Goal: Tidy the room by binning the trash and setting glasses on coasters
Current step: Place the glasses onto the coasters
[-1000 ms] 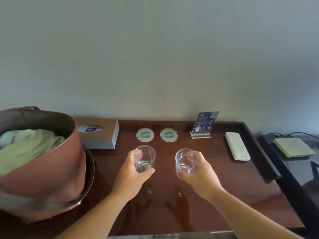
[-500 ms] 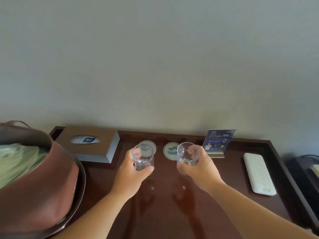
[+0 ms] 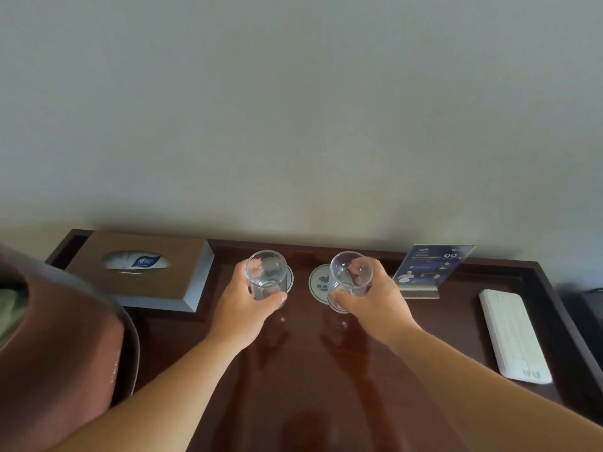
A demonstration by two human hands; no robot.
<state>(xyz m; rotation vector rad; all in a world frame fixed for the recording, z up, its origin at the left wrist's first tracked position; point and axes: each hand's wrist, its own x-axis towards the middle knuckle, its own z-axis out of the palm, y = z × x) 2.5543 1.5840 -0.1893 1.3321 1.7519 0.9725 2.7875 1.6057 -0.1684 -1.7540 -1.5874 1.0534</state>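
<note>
My left hand (image 3: pixel 243 308) grips a clear empty glass (image 3: pixel 266 272), held over the left round white coaster (image 3: pixel 289 278), which is mostly hidden behind it. My right hand (image 3: pixel 375 301) grips a second clear glass (image 3: pixel 350 275) over the right coaster (image 3: pixel 319 283), whose left half with its green logo shows. I cannot tell whether either glass touches its coaster. Both coasters lie near the back of the dark wooden tray (image 3: pixel 541 272). A brown leather bin (image 3: pixel 62 353) with green cloth inside stands at the left edge.
A brown tissue box (image 3: pixel 182 259) sits at the back left beside the bin. A blue card stand (image 3: pixel 430 269) is right of the coasters, and a white remote-like slab (image 3: pixel 512 334) lies along the tray's right side. A plain wall rises behind.
Both hands have carried the glasses away from me, from the tray's middle to above the coasters. The view has shifted closer and leftward.
</note>
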